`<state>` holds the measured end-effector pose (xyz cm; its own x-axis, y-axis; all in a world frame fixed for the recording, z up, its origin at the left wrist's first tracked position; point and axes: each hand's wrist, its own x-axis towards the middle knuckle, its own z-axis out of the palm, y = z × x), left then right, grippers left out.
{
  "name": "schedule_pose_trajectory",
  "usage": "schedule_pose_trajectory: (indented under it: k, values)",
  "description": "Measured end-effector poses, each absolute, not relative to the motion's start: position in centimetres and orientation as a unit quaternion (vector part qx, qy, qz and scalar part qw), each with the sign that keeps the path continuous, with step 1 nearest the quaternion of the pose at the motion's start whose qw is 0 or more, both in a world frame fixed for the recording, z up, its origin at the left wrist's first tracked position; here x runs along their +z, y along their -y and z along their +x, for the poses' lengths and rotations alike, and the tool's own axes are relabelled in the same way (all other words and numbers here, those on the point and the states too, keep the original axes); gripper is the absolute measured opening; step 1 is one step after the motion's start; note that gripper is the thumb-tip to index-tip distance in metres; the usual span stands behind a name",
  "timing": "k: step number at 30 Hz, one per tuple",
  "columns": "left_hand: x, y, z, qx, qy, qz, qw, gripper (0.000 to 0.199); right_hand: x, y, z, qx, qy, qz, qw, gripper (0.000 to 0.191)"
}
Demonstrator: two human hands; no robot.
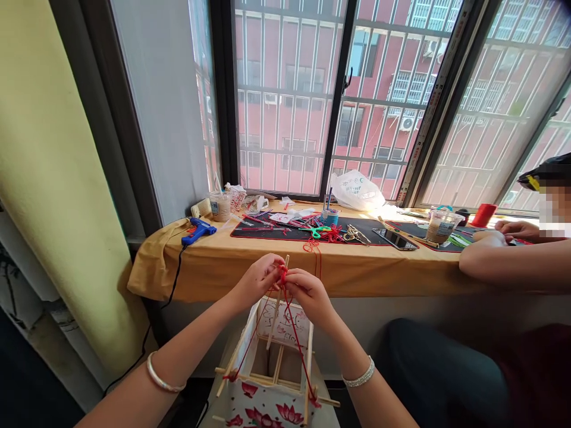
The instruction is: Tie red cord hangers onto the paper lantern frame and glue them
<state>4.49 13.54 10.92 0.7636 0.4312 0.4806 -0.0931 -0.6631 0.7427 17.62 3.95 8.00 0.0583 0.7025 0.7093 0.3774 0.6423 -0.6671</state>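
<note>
My left hand (pixel 263 278) and my right hand (pixel 311 295) meet above a lantern frame, both with fingers pinched on red cord (pixel 293 324). The cord runs down in strands to the near corners of the frame, where it is tied round the sticks. A thin wooden stick (pixel 275 318) stands slanted behind the fingers, its tip showing above them. The lantern frame (pixel 267 383) is built of wooden sticks with white panels; red lotus flowers decorate the near one. Exactly how the cord is knotted between my fingertips is hidden.
On the cloth-covered ledge (pixel 250 267) lie a blue glue gun (pixel 197 231), green scissors (pixel 316 231), a phone (pixel 395 239) and tangled red cord. Drink cups (pixel 220 206) and a white plastic bag (pixel 358 190) stand near the window. A person's arm (pixel 513 258) rests at the right.
</note>
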Motion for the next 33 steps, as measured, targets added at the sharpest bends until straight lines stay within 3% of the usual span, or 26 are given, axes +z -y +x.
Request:
schedule_pose_trajectory:
  k: [6,16,21,27,33]
  values:
    - [7.7,-14.8,2.9,0.333,-0.102,0.843,0.410,0.041,7.5,-4.4,17.7,0.149,0.606,-0.390,0.677,0.017]
    - [4.6,-13.6,2.8,0.403,-0.159,0.873,0.222,0.013,7.0,-4.9,16.0,0.294,0.476,-0.312,0.768,0.015]
    - [4.3,-13.9,3.1,0.428,-0.195,0.865,0.176,0.012,6.8,-4.6,16.2,0.341,0.400,-0.307,0.793,0.018]
    - [5.1,-15.5,2.9,0.429,-0.196,0.866,0.167,0.017,6.9,-4.3,17.3,0.283,0.469,-0.339,0.765,0.016]
    - [5.3,-14.9,4.9,0.377,-0.144,0.882,0.246,0.017,7.6,-4.4,18.0,0.130,0.581,-0.398,0.698,0.017]
